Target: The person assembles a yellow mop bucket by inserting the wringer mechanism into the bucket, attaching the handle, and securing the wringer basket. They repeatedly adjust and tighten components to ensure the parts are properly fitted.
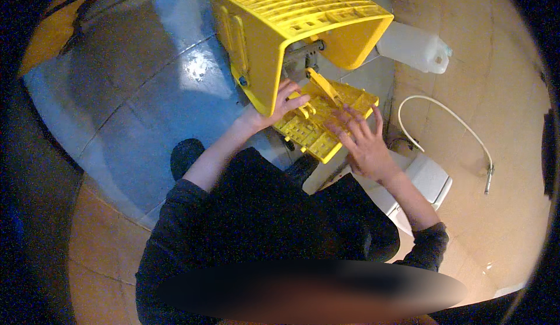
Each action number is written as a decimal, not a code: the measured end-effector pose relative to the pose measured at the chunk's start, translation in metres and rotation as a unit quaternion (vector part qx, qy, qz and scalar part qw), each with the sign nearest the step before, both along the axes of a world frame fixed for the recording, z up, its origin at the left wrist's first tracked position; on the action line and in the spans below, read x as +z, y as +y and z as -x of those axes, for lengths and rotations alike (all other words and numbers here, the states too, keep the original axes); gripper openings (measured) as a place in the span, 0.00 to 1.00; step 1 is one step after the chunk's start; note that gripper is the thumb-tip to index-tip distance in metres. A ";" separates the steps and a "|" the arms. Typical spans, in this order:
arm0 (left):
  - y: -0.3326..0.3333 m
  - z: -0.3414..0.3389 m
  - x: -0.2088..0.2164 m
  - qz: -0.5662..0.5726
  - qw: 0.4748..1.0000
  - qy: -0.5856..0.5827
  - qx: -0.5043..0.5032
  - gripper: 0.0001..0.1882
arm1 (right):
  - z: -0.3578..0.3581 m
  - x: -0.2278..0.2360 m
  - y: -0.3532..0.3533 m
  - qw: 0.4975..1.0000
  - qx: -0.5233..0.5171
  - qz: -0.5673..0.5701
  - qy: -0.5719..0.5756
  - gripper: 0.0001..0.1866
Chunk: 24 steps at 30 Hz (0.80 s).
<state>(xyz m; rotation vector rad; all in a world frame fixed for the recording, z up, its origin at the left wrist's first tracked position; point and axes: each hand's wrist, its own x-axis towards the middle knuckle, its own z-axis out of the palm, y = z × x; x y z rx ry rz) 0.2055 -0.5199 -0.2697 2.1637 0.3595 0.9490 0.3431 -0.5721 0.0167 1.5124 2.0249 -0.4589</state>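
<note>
A yellow plastic mop wringer [256, 51] stands on the floor in front of me, its ribbed back turned up and away. From its open side a slotted yellow press plate [318, 145] slopes toward me, with a yellow arm [322, 84] joining it to a grey metal mechanism [303, 56] inside. At the wringer's near left edge, the bent fingers of my left hand [280, 104] close round a small yellow bracket on the plate. My right hand [364, 144] lies over the plate's right half, fingers spread; its underside is hidden.
A translucent white jug [411, 48] lies behind the wringer on the right. Nearer are a curved white hose [458, 118] with a metal end and a white box-like thing [431, 179] beside my right forearm. Dark cable [87, 10] crosses the far left.
</note>
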 end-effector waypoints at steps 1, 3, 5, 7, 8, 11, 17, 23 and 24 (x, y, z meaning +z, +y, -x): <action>0.000 -0.001 0.000 -0.009 1.000 0.020 -0.010 0.26 | 0.000 -0.010 -0.010 0.999 -0.024 -0.033 0.020 0.36; -0.001 -0.003 0.001 -0.030 0.999 0.002 0.009 0.25 | -0.003 -0.031 -0.028 0.984 -0.058 -0.138 0.095 0.33; 0.002 -0.004 0.005 -0.047 0.999 0.007 0.012 0.24 | -0.012 -0.047 -0.035 0.982 -0.054 -0.155 0.094 0.23; 0.005 -0.003 0.011 -0.071 0.997 0.018 0.028 0.20 | -0.017 -0.053 -0.036 0.982 -0.045 -0.165 0.084 0.17; 0.008 -0.003 0.013 -0.098 0.994 0.020 0.034 0.17 | -0.019 -0.056 -0.035 0.981 -0.043 -0.160 0.100 0.17; 0.018 -0.003 0.023 -0.089 0.996 0.004 0.020 0.14 | -0.018 -0.055 -0.030 0.977 -0.041 -0.158 0.141 0.17; 0.022 -0.022 0.036 -0.035 0.994 0.016 -0.098 0.10 | -0.016 -0.057 -0.030 0.974 -0.038 -0.144 0.168 0.18; 0.018 -0.033 0.030 -0.004 0.996 -0.020 -0.083 0.07 | -0.026 -0.063 -0.017 0.979 -0.026 -0.095 0.177 0.21; 0.019 -0.032 0.029 -0.008 0.996 -0.027 -0.085 0.07 | -0.026 -0.064 -0.011 0.979 -0.037 -0.075 0.185 0.21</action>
